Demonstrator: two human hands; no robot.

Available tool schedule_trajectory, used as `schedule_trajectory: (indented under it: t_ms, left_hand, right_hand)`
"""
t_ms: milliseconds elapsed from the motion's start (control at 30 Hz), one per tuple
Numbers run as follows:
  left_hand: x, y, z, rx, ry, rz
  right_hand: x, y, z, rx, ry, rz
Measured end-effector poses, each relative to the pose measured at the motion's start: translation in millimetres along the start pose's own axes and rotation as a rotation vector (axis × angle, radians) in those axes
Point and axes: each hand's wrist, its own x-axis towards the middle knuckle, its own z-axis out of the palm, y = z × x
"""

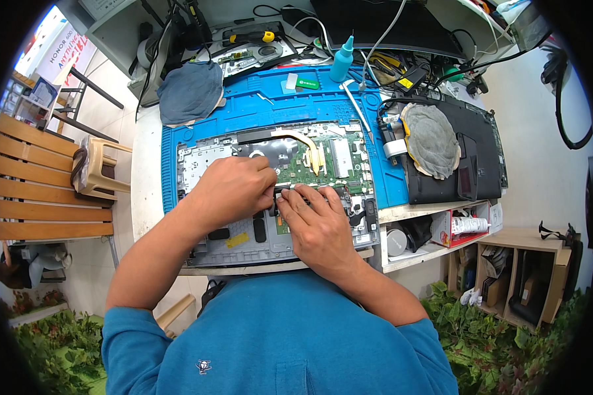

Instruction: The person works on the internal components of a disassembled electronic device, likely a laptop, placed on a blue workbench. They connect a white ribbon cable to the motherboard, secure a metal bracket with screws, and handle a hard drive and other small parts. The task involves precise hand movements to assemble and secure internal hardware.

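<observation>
An opened laptop base lies at the middle of the near edge of the desk, its inside facing up. A green circuit board with a copper heat pipe fills its far right part. The left hand is bent over the base's middle, fingertips drawn together in a pinch; whether they grip anything cannot be told. Just beside it, the right hand has its fingers curved, the tips at the board's near side; its grip is hidden too.

Under the base's far part spreads a blue repair mat, reaching toward the desk's far edge and carrying a teal dropper bottle. A grey-blue cloth pad covers the mat's far left corner. Toward the desk's right edge, a round grey pad rests on a black laptop shell.
</observation>
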Motion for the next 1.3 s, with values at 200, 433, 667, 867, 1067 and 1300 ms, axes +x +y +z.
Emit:
schedule_trajectory:
  t_ms: [200, 433, 667, 867, 1067, 1300]
  left_hand:
    - [11, -5, -7, 0.012, -0.101, 0.034]
    - [17, -6, -9, 0.031, -0.142, 0.073]
    - [20, -10, -7, 0.026, -0.176, 0.100]
    - [27, -11, -17, -0.096, -0.185, 0.030]
    - [42, 1, -12, -0.150, -0.178, 0.042]
    - [63, 6, -19, -0.003, -0.394, 0.050]
  right_hand:
    - [2, -3, -3, -0.006, -0.009, 0.038]
    - [1, 0, 0, 0.007, 0.003, 0.004]
    - [1, -2, -3, 0.002, -0.017, 0.032]
    - [-1, 1, 2, 0.004, -0.003, 0.009]
    - [-2, 1, -1, -0.035, -0.020, 0.005]
    - [-4, -4, -3, -0.089, -0.013, 0.047]
